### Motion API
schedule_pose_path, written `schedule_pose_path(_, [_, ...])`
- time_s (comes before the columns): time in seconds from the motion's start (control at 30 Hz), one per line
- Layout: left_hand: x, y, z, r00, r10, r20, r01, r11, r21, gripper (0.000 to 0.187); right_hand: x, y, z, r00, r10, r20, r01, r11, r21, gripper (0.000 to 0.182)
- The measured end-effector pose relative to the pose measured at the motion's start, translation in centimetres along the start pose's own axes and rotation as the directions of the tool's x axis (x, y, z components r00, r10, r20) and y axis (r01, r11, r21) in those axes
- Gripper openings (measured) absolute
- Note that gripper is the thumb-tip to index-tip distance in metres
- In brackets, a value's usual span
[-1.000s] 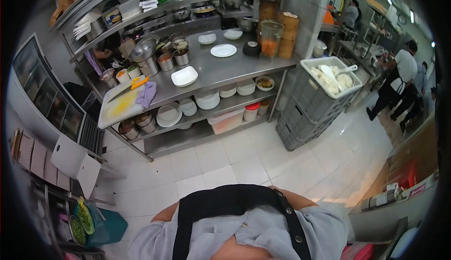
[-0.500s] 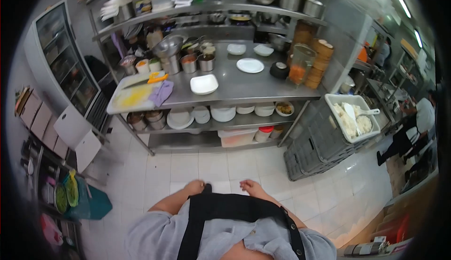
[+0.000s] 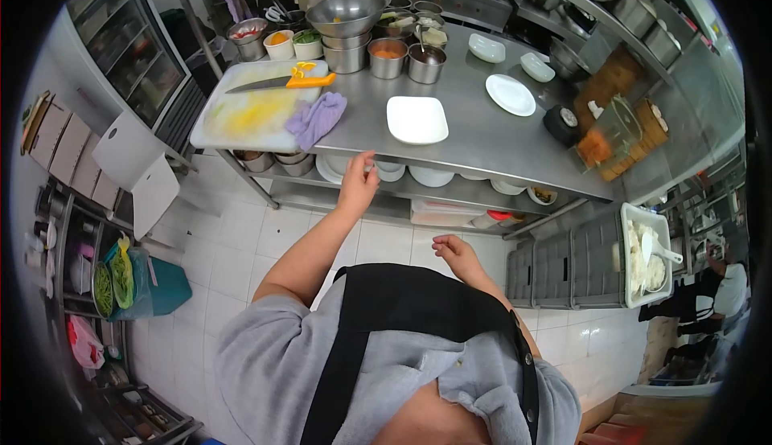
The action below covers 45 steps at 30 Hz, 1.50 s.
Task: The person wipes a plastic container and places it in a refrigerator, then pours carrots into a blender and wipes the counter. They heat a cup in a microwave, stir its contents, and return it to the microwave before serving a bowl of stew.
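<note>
My left hand (image 3: 359,184) reaches up to the front edge of the steel table (image 3: 474,146), empty, its fingers loosely bent and apart. Lower down, over the floor in front of the table, my right hand (image 3: 457,255) is empty too, fingers slightly curled and apart. Closest to my left hand on the tabletop are a crumpled purple cloth (image 3: 318,120) and a white square dish (image 3: 417,120). The cloth overlaps a stained white cutting board (image 3: 233,135). Across that board lies a knife with an orange handle (image 3: 310,81), with yellow-orange pieces (image 3: 303,67) beside it.
Metal pots (image 3: 388,59) and a large steel bowl (image 3: 347,12) crowd the table's back left. A white oval plate (image 3: 511,95) and a clear jug (image 3: 615,127) stand rightward. Grey crates (image 3: 555,272) support a rice tub (image 3: 647,256) on the right. A white chair (image 3: 137,164) stands left.
The table now appears closer and the view has turned. My left hand has risen from near my waist toward the table edge. My right hand has moved slightly forward and to the right.
</note>
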<state>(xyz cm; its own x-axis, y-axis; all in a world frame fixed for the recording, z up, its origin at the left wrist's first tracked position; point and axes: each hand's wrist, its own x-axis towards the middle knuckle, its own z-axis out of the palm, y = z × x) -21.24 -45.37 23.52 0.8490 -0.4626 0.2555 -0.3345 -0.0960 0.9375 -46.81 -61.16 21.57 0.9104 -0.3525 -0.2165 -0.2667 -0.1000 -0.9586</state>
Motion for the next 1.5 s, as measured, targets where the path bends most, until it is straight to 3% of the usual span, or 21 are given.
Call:
schedule_pose_path(0.17, [8.2,1.3,2.6,0.973,-0.230,0.035,0.233,0.964,-0.129,0.050,7.5,-4.9,0.1,0.987,-0.159,-0.013,0.156,0.978,-0.135,0.022])
schedule_pose_path(0.23, [10.2,2.3,3.6,0.934,-0.349,0.072,0.356,0.913,-0.197,0.054,9.9,-5.9,0.0,0.989,-0.144,-0.047,0.141,0.989,-0.052,0.021])
schedule_pose_path(0.43, [13.9,-0.5,5.1,0.932,-0.345,0.107,0.360,0.915,-0.184,0.056,14.2,-7.7,-1.5,0.989,-0.142,-0.031,0.141,0.989,-0.039,0.021])
schedule_pose_path(0.57, [15.6,-1.5,3.7,0.942,-0.335,-0.018,0.332,0.939,-0.092,0.052,16.9,-7.5,-3.5,0.987,-0.157,-0.018,0.155,0.986,-0.064,0.020])
schedule_pose_path(0.6, [16.0,-2.6,3.1,0.933,-0.360,-0.001,0.356,0.923,-0.143,0.050,17.9,-7.4,-4.0,0.985,-0.170,-0.001,0.170,0.983,-0.076,0.020])
schedule_pose_path(0.67, [16.2,-2.4,0.6,0.986,-0.150,-0.076,0.163,0.961,0.223,0.051,20.3,-6.5,-4.9,0.980,-0.195,0.029,0.197,0.978,-0.076,0.021])
schedule_pose_path(0.7, [16.2,-2.0,-1.0,0.996,-0.039,-0.075,0.066,0.910,0.408,0.051,21.2,-6.8,-5.3,0.965,-0.260,0.024,0.260,0.952,-0.163,0.021])
schedule_pose_path(0.8, [15.6,1.3,-6.2,0.970,0.190,-0.152,-0.008,0.646,0.763,0.057,23.6,-7.2,-5.9,0.907,-0.421,-0.019,0.393,0.861,-0.324,0.021])
schedule_pose_path(0.9, [16.1,-1.0,-8.9,0.919,0.360,-0.159,-0.089,0.582,0.808,0.049,25.0,-6.8,-6.5,0.803,-0.592,0.062,0.536,0.673,-0.510,0.019])
schedule_pose_path(1.0, [15.8,0.7,-8.3,0.997,-0.007,-0.077,0.073,0.417,0.906,0.038,25.4,-7.0,-6.1,0.729,-0.671,0.133,0.610,0.550,-0.571,0.016])
schedule_pose_path(1.07, [15.4,-3.4,-7.2,0.933,0.358,-0.031,-0.138,0.438,0.888,0.031,25.6,-6.9,-6.3,0.730,-0.666,0.154,0.617,0.545,-0.568,0.013])
schedule_pose_path(1.1, [15.1,-3.0,-6.7,0.931,0.365,-0.005,-0.188,0.492,0.850,0.029,25.6,-7.1,-6.2,0.744,-0.651,0.154,0.612,0.569,-0.550,0.012])
schedule_pose_path(1.17, [14.5,-3.5,-5.8,0.966,0.199,-0.166,0.005,0.628,0.778,0.026,25.4,-7.5,-6.1,0.781,-0.608,0.142,0.579,0.621,-0.528,0.010])
schedule_pose_path(1.23, [14.2,-1.5,-5.5,0.935,0.001,-0.354,0.242,0.727,0.642,0.026,25.6,-7.4,-6.0,0.772,-0.615,0.163,0.592,0.601,-0.538,0.010])
schedule_pose_path(1.37, [16.6,0.4,-8.3,0.854,-0.088,-0.513,0.322,0.863,0.388,0.038,25.2,-7.6,-6.2,0.787,-0.599,0.150,0.567,0.604,-0.560,0.011])
schedule_pose_path(1.43, [17.5,1.0,-10.6,0.943,-0.282,-0.177,0.333,0.797,0.504,0.048,25.2,-7.4,-6.2,0.781,-0.607,0.146,0.572,0.600,-0.560,0.011])
schedule_pose_path(1.5, [17.6,0.9,-10.6,0.905,-0.396,0.156,0.205,0.727,0.655,0.058,25.3,-7.4,-6.2,0.775,-0.616,0.142,0.578,0.599,-0.555,0.011])
